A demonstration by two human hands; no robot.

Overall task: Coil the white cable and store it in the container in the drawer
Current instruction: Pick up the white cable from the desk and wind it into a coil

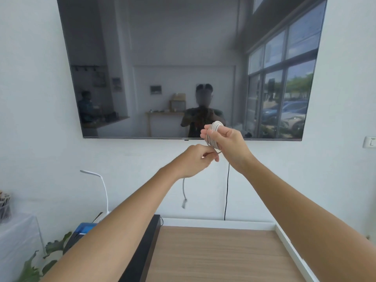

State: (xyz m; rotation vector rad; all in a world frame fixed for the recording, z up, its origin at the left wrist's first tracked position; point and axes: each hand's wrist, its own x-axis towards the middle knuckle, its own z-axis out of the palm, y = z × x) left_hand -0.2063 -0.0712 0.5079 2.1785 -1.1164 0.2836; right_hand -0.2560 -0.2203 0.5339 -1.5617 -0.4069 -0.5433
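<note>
White walls and a large dark wall-mounted television screen are filling the background as a person is standing over a wood-grain cabinet top. Arms raised, the right hand is closing its fingers around a tight bundle of thin white braided cable, loops sitting between fingertips and palm. Just below those fingers, the left hand is pinching the free strand, while the short loose tail and its plug are dangling beneath that hand. Coiling is looking nearly finished, with only this tail left to wind. Neither drawer nor container is showing, so storing is apparently remaining entirely ahead.
</note>
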